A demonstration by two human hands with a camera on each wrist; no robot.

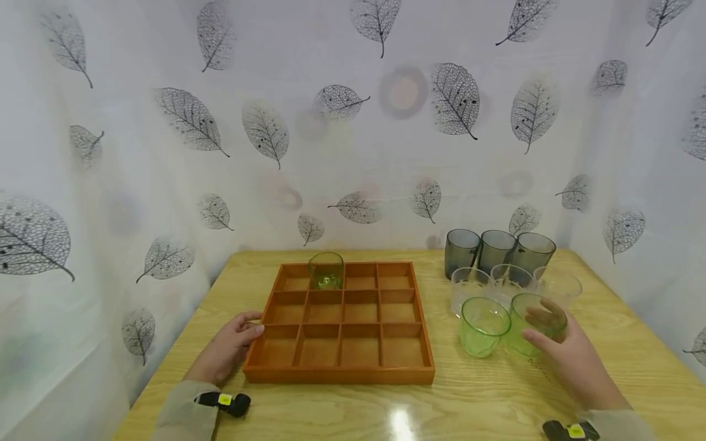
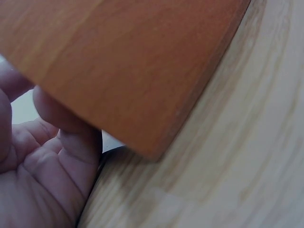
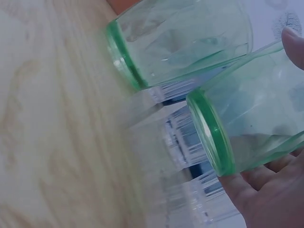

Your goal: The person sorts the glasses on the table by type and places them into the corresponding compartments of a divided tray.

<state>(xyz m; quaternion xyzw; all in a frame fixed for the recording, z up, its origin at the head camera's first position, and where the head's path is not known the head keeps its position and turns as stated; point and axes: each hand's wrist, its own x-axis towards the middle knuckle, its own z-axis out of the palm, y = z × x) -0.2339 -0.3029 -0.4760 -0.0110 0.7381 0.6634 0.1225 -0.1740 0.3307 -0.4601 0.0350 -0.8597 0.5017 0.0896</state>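
Note:
My left hand (image 1: 228,346) rests against the left side of a brown wooden divided tray (image 1: 339,375), thumb and forefinger at its edge. In the left wrist view, bent fingers (image 2: 71,128) meet the tray's wall (image 2: 128,71) near a corner. A green-tinted clear cup (image 1: 326,269) stands in a back-row compartment. My right hand (image 1: 579,361) holds another green cup (image 1: 524,334), thumb on the near side and fingers behind. Left of it, a matching green cup (image 1: 484,334) stands upright on the table. The right wrist view shows the held cup's green base (image 3: 211,133) beside the hand.
Behind the green cups stand several clear cups (image 1: 469,288) in a row. Farther back are dark grey cups (image 1: 462,254), close together. The light wooden table (image 1: 331,413) ends at a pale curtain (image 1: 364,159) with a leaf print.

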